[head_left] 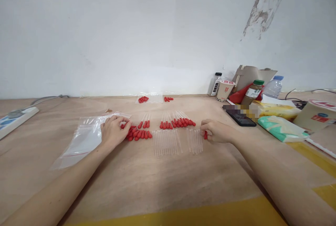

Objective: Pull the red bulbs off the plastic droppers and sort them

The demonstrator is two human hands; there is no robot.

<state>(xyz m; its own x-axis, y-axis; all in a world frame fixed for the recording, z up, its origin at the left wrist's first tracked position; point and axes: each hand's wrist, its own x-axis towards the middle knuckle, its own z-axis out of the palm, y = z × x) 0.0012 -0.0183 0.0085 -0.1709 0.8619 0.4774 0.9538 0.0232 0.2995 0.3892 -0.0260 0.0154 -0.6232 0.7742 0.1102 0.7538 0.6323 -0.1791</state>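
My left hand (113, 130) is at the left end of a pile of red rubber dropper bulbs (142, 134), thumb and fingers closed around a red bulb. On the right, my right hand (214, 131) pinches another red rubber bulb (205, 135) beside the clear tubes. Those bare clear dropper tubes (165, 142) lie side by side in two groups, a wide one and a narrower one (194, 141). Just behind them rest droppers with red bulbs (183, 122) fitted, their thin tips pointing toward the wall. A smaller set of fitted droppers (144, 124) is behind the pile.
Clear zip bags (81, 140) lie under and beside my left hand. More red bulbs (143, 99) sit near the wall by a clear bag. A phone (240, 115), tissue pack (282, 128), cups (225, 90) and bottles crowd the right. A power strip (19, 119) is far left.
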